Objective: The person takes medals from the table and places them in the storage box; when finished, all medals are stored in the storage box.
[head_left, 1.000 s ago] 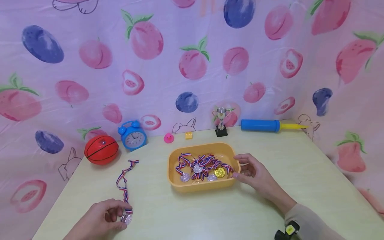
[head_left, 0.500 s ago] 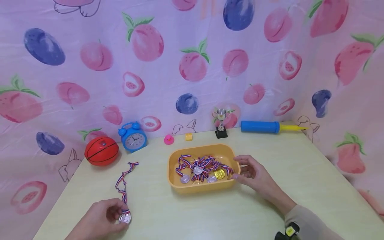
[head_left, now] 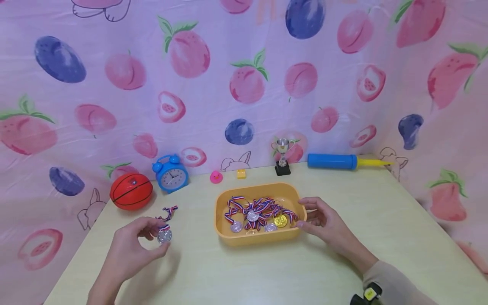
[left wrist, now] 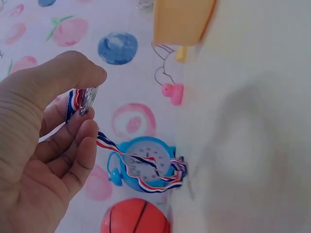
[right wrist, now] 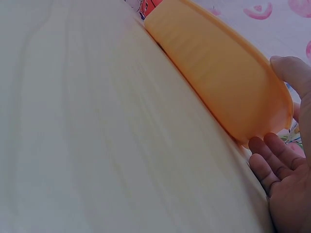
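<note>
My left hand (head_left: 131,250) pinches a silver medal (head_left: 164,235) between thumb and fingers, raised over the left of the table. Its red, white and blue ribbon (left wrist: 146,182) trails from the hand down toward the tabletop. At the centre stands a yellow plastic tub (head_left: 251,240) holding several ribboned medals, among them a gold medal (head_left: 280,220) and a silver medal (head_left: 253,216). My right hand (head_left: 324,220) holds the tub's right end, its thumb at the near corner and fingers toward the far one. In the right wrist view the thumb touches the rim.
Along the back stand a red ball (head_left: 131,191), a blue alarm clock (head_left: 171,175), a pink duck (head_left: 216,177), a small yellow block (head_left: 241,173), a trophy cup (head_left: 282,157) and a blue pump (head_left: 332,161). A fruit-print cloth (head_left: 213,106) hangs behind the table.
My left hand has lifted the silver medal off the table and moved it away from the near edge, drawing its ribbon up. The right hand and the tub have stayed put.
</note>
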The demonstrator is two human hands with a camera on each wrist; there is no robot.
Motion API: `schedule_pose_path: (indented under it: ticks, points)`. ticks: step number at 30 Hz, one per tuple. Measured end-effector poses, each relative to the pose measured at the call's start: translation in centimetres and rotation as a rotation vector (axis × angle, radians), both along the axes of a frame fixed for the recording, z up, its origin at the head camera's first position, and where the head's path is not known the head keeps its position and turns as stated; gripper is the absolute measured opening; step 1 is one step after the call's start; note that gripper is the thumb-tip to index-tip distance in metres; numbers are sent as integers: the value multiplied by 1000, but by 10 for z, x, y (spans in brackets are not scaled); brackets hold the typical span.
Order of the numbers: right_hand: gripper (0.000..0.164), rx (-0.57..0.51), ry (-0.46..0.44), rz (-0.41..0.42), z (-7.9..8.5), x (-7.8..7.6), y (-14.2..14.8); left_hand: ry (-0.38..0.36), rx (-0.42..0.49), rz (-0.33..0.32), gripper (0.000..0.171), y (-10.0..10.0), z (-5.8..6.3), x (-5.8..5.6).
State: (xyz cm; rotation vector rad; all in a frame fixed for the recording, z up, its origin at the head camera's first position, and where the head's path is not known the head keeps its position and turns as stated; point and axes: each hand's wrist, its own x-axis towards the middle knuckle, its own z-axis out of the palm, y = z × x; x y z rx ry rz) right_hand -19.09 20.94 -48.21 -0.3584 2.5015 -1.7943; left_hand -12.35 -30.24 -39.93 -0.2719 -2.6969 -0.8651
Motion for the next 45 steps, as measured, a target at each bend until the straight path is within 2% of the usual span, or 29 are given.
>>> schedule_pose_path:
  ticks: [4,12,24,34,45]
  points:
    - [58,2,-3,-2,0,0,0,93,-10,-28,48,9,8,-9]
    - [58,0,-3,-1,1,0,-1,193,11,-79,48,26,22,-24]
    - [58,2,-10,-9,1,0,0,342,-16,-84,48,51,51,-43]
    - [59,3,-16,-7,2,0,2,401,1,-138,51,69,72,-56]
    - [58,3,-22,-11,3,1,0,419,35,-202,47,96,90,-70]
